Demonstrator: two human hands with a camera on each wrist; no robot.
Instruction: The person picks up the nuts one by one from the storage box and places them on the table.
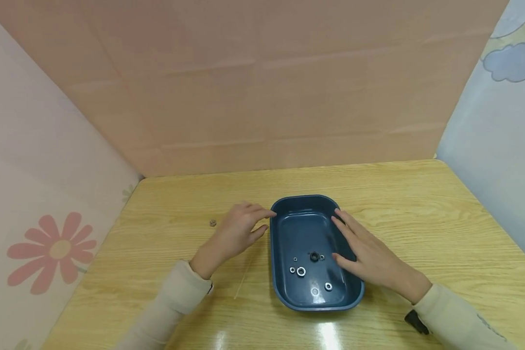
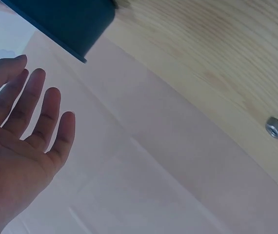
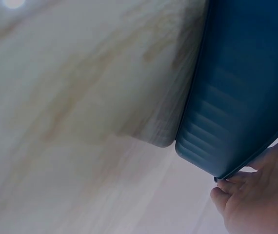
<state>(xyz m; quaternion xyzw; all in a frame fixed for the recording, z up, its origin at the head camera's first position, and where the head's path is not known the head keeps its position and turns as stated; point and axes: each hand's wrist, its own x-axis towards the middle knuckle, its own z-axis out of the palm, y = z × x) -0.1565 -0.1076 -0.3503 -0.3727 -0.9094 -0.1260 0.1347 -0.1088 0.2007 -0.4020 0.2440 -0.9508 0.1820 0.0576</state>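
Observation:
A dark blue rectangular tray (image 1: 306,307) stands on the wooden table, with several small metal nuts and a black ring-shaped piece (image 1: 314,256) on its floor. Silver pieces among them include a larger nut (image 1: 301,271) and another nut (image 1: 328,287) nearer the front. My left hand (image 1: 242,226) hovers at the tray's left rim, fingers loosely bent and holding nothing; the left wrist view shows its palm and fingers apart from the tray. My right hand (image 1: 374,255) lies across the right rim, fingers and thumb extended over the inside.
One loose nut (image 1: 213,223) lies on the table to the left of my left hand. A thin pale strip (image 1: 243,277) lies left of the tray. A tan paper backdrop (image 1: 262,97) stands behind the table, with patterned walls at both sides.

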